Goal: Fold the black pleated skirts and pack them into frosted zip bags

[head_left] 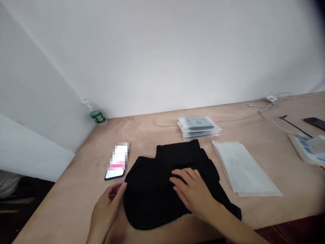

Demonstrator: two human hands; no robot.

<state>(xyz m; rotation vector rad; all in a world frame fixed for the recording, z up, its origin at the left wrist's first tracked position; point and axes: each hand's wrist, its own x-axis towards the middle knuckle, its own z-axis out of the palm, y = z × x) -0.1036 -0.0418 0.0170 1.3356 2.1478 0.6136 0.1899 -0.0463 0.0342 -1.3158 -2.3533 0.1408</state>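
A black cloth garment (152, 189), partly folded, lies on the table in front of me; its exact kind does not show. At its left edge is my left hand (108, 203), thumb and forefinger together on the rim of the cloth. My right hand (191, 191) rests palm down over the middle of the garment, its fingers stretched out and slightly apart. Just beyond the cloth sits a small stack of frosted plastic bags (199, 127) with dark contents. To the right lie flat white frosted bags (241, 169).
A lit phone (118, 161) lies left of the garment. The water bottle (96, 113) stands in the back left corner by the wall. White cables (264, 112), a dark phone (315, 122) and a white-and-blue box (308, 149) are on the right of the wooden table (76, 189).
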